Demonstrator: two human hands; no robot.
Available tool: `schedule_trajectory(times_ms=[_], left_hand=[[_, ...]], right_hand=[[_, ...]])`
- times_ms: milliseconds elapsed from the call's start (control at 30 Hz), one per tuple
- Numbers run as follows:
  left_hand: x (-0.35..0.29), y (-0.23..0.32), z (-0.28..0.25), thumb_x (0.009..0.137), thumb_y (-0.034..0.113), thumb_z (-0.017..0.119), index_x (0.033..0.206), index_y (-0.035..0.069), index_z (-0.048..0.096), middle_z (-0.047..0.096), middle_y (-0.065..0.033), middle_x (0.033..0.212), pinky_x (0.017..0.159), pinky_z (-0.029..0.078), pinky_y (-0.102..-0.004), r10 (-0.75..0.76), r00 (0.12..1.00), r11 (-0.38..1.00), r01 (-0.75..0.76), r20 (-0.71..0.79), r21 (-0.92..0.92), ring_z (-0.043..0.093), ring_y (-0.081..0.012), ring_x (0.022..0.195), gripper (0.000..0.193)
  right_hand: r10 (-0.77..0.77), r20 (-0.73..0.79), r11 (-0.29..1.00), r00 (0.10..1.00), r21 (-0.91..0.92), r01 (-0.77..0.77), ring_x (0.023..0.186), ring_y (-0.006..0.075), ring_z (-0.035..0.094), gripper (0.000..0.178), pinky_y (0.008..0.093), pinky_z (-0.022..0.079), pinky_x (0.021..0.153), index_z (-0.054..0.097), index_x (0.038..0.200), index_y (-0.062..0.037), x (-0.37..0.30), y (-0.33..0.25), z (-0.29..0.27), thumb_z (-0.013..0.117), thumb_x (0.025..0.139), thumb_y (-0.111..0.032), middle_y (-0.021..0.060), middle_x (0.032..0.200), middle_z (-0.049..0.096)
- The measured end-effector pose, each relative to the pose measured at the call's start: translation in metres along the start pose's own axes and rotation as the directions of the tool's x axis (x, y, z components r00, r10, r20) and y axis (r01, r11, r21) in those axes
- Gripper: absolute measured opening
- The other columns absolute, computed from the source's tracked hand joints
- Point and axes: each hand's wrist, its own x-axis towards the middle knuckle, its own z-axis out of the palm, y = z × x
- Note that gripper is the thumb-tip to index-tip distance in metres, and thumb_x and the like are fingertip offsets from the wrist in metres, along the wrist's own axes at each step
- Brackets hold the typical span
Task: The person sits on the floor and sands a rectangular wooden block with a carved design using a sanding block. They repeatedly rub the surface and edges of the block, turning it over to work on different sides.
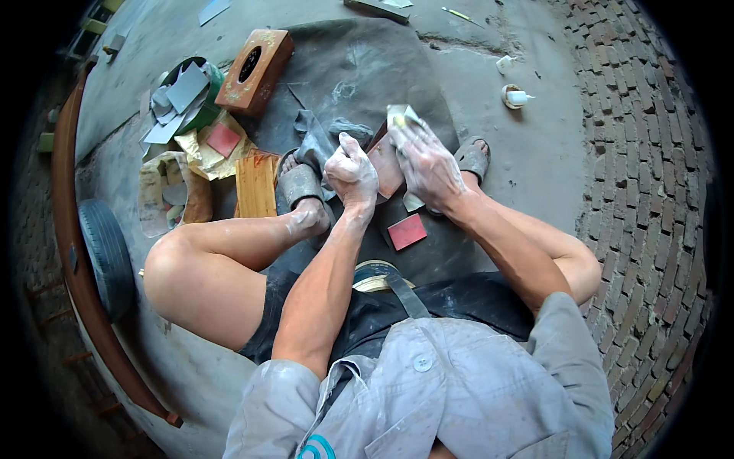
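Note:
My left hand [352, 174], dusted white, is closed with its thumb up against the left side of a reddish-brown piece [388, 170] that looks like wood. Much of that piece is hidden behind my hands. My right hand [428, 168], also coated in white dust, has its fingers pressed over a folded pale sheet [400, 113] that looks like sandpaper. A dark grey cloth or sheet [313, 141] lies left of my left hand, with a crumpled grey rag [349, 128] just beyond. Nearer to me, a red flat pad [407, 232] rests on the dark mat.
At the upper left stand a reddish-brown tissue box [260, 69] with an oval hole and a green bucket [205, 115] of grey sheets. Wooden pieces [256, 187] and a cut-open container [174, 191] lie nearby. A small white bottle [518, 97] is at right, before brick paving [634, 191].

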Motion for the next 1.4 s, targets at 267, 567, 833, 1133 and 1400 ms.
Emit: schedule_trajectory(times_ms=[267, 567, 833, 1133, 1400], left_hand=[[-0.004, 0.013, 0.014, 0.110, 0.035, 0.049, 0.072, -0.006, 0.064, 0.060, -0.0247, 0.062, 0.060, 0.042, -0.0505, -0.024, 0.998, 0.997, 0.020, 0.055, 0.073, 0.057, -0.0373, 0.056, 0.058], [0.006, 0.008, 0.015, 0.109, 0.035, 0.051, 0.072, -0.005, 0.064, 0.058, -0.0237, 0.060, 0.060, 0.043, -0.0484, -0.032, 0.998, 0.999, 0.029, 0.055, 0.038, 0.055, -0.0343, 0.054, 0.056], [0.006, 0.006, 0.011, 0.110, 0.035, 0.050, 0.071, -0.004, 0.063, 0.056, -0.0216, 0.057, 0.057, 0.041, -0.0478, 0.011, 0.997, 1.000, -0.011, 0.071, -0.013, 0.050, -0.0315, 0.051, 0.057], [0.007, 0.006, 0.010, 0.111, 0.036, 0.050, 0.071, -0.004, 0.062, 0.051, -0.0190, 0.055, 0.056, 0.039, -0.0469, 0.037, 0.998, 0.999, -0.039, 0.056, 0.034, 0.047, -0.0252, 0.051, 0.058], [0.006, 0.007, 0.006, 0.112, 0.035, 0.050, 0.069, -0.005, 0.058, 0.049, -0.0178, 0.054, 0.055, 0.037, -0.0458, 0.017, 0.998, 0.998, -0.022, 0.067, 0.062, 0.042, -0.0214, 0.052, 0.059]], right_hand=[[0.116, -0.051, 0.993, 0.992, 0.003, -0.116, 0.142, 0.0465, 0.052, 0.050, 0.0510, 0.037, 0.124, 0.059, 0.142, 0.0074, 0.003, 0.011, -0.002, 0.062, 0.094, -0.010, 0.0315, 0.145, 0.059], [-0.004, 0.028, 0.999, 1.000, 0.043, 0.003, 0.142, 0.0438, 0.053, 0.051, 0.0507, 0.039, 0.123, 0.058, 0.143, 0.0062, 0.001, 0.013, -0.008, 0.063, 0.095, -0.010, 0.0276, 0.146, 0.061], [-0.083, 0.074, 0.994, 0.994, 0.078, 0.077, 0.144, 0.0418, 0.051, 0.050, 0.0504, 0.038, 0.124, 0.058, 0.145, 0.0034, -0.004, 0.009, -0.017, 0.060, 0.097, -0.008, 0.0255, 0.149, 0.059], [-0.168, 0.059, 0.982, 0.984, 0.098, 0.161, 0.145, 0.0419, 0.051, 0.049, 0.0501, 0.038, 0.125, 0.059, 0.143, 0.0059, 0.001, 0.014, -0.016, 0.062, 0.096, -0.008, 0.0268, 0.149, 0.058], [-0.095, 0.052, 0.994, 0.994, 0.056, 0.092, 0.145, 0.0408, 0.051, 0.049, 0.0492, 0.038, 0.125, 0.059, 0.143, 0.0053, 0.005, 0.015, -0.012, 0.063, 0.096, -0.008, 0.0257, 0.149, 0.059]])
